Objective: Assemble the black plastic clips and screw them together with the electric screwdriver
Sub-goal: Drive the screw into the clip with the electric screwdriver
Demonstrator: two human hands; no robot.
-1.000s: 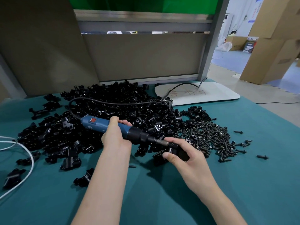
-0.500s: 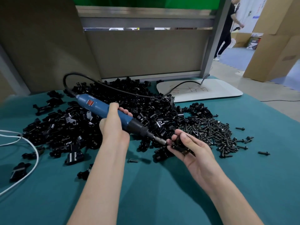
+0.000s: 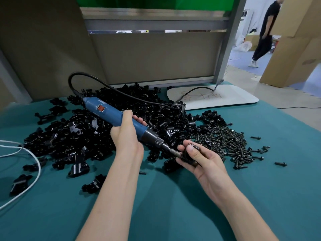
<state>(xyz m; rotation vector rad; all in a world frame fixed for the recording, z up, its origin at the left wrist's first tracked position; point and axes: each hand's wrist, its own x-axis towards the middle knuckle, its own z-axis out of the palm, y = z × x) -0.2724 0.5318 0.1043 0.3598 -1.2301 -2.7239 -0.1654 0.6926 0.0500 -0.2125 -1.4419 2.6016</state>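
Your left grip (image 3: 126, 136) wraps the blue cylindrical electric screwdriver (image 3: 111, 113); your right grip (image 3: 203, 160) pinches the small black plastic clip (image 3: 188, 158) at the bit tip, over the teal table (image 3: 173, 206); seat the bit square before triggering.

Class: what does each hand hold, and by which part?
Left hand grips the electric screwdriver around the front of its blue body; right hand pinches a black clip, thumb on top, fingers beneath.

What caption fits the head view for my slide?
Left hand holds electric screwdriver against black clip pinched in right hand.
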